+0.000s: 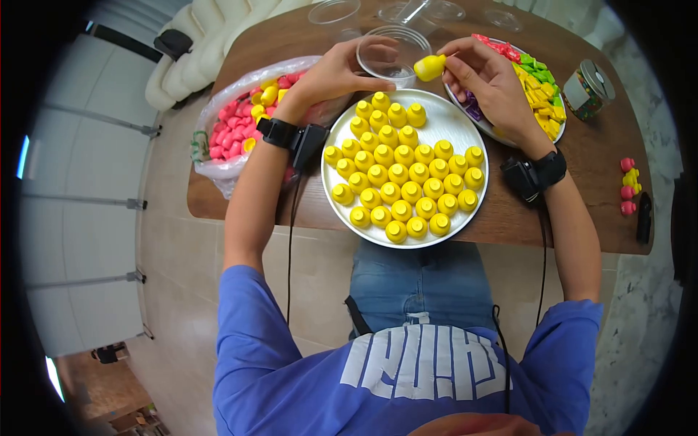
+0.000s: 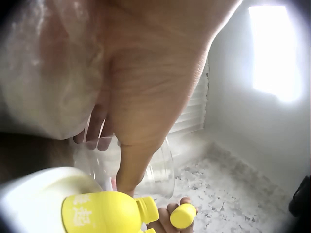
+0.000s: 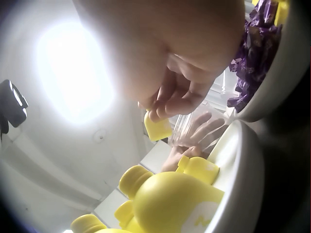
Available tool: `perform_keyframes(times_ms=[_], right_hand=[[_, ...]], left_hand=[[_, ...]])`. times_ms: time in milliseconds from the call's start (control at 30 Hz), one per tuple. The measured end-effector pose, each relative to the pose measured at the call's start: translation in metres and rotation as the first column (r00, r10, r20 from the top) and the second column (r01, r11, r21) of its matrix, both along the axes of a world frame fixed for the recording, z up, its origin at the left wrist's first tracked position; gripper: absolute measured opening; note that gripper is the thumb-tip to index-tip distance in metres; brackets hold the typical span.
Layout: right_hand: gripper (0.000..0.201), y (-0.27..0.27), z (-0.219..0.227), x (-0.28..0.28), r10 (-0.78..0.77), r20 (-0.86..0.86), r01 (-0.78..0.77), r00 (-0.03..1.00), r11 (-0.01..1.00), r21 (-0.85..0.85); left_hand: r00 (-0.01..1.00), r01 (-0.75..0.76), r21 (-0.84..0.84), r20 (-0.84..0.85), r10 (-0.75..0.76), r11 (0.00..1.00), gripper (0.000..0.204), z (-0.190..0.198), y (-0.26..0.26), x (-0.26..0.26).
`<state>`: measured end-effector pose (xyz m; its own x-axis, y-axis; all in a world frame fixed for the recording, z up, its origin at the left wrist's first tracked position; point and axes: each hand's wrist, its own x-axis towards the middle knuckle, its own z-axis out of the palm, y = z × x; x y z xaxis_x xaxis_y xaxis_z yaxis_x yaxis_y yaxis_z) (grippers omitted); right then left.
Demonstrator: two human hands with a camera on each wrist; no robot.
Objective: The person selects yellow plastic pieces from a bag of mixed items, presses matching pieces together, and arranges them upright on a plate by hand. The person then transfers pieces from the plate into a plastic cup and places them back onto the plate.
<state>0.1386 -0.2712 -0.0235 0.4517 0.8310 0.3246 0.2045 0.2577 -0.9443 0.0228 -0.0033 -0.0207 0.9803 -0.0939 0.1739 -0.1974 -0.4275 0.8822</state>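
Note:
My left hand holds a clear plastic cup around its side, thumb and fingers on opposite sides; the cup also shows in the left wrist view. Beside the cup's rim, my right hand pinches a small yellow bottle by one end, tilted sideways. In the right wrist view that bottle hangs from the fingertips of the right hand. Below both hands a round white tray bears many upright yellow bottles.
A plastic bag of pink and yellow pieces lies left. At the right are a plate of wrapped sweets, a lidded jar and small pink and yellow pieces. Clear containers stand at the table's far edge.

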Motion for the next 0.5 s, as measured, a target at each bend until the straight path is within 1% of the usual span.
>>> perform_keyframes(times_ms=[33, 100, 200, 233, 300, 333, 367, 400, 467, 500], right_hand=[[0.021, 0.002, -0.001, -0.001, -0.04, -0.01, 0.041, 0.999, 0.999, 0.032], [0.023, 0.005, -0.006, 0.002, -0.014, -0.002, 0.014, 1.0, 0.999, 0.039], [0.025, 0.007, -0.004, -0.003, -0.018, 0.032, 0.016, 0.999, 0.998, 0.06], [0.024, 0.007, -0.001, -0.007, -0.024, 0.026, 0.023, 0.999, 0.999, 0.034], [0.023, 0.005, -0.003, -0.007, -0.027, 0.017, 0.026, 0.999, 1.0, 0.005], [0.023, 0.003, -0.005, -0.001, 0.005, 0.161, 0.003, 0.987, 0.999, -0.045], [0.024, 0.002, -0.006, 0.002, 0.042, 0.3, -0.013, 0.953, 0.995, -0.097], [0.024, 0.002, -0.005, 0.001, 0.044, 0.3, -0.015, 0.953, 0.995, -0.098], [0.026, 0.002, -0.003, 0.001, 0.194, 0.347, -0.136, 0.918, 0.974, -0.184], [0.026, 0.001, -0.001, -0.002, 0.193, 0.347, -0.135, 0.918, 0.974, -0.183]], left_hand=[[1.0, 0.015, 0.036, 0.022, -0.016, 0.999, 0.071, 0.001, -0.002, -0.001], [0.999, 0.012, 0.003, 0.038, -0.012, 1.0, 0.071, -0.002, -0.001, -0.001], [0.99, 0.049, 0.088, 0.128, -0.06, 0.995, 0.068, -0.002, 0.001, 0.001], [0.99, 0.044, 0.083, 0.129, -0.055, 0.996, 0.068, -0.002, 0.001, -0.001], [1.0, -0.003, -0.027, 0.012, 0.003, 1.0, 0.068, -0.002, 0.0, -0.005], [0.999, 0.017, -0.028, 0.038, -0.016, 0.999, 0.068, -0.005, 0.003, -0.003], [0.999, 0.015, -0.03, 0.037, -0.014, 0.999, 0.068, -0.007, 0.004, -0.002], [0.998, 0.013, -0.012, 0.056, -0.012, 1.0, 0.068, -0.009, 0.004, 0.0], [0.997, 0.011, 0.006, 0.076, -0.011, 1.0, 0.069, -0.011, 0.006, 0.001], [0.999, -0.005, 0.015, 0.046, 0.005, 1.0, 0.069, -0.01, 0.006, 0.0]])
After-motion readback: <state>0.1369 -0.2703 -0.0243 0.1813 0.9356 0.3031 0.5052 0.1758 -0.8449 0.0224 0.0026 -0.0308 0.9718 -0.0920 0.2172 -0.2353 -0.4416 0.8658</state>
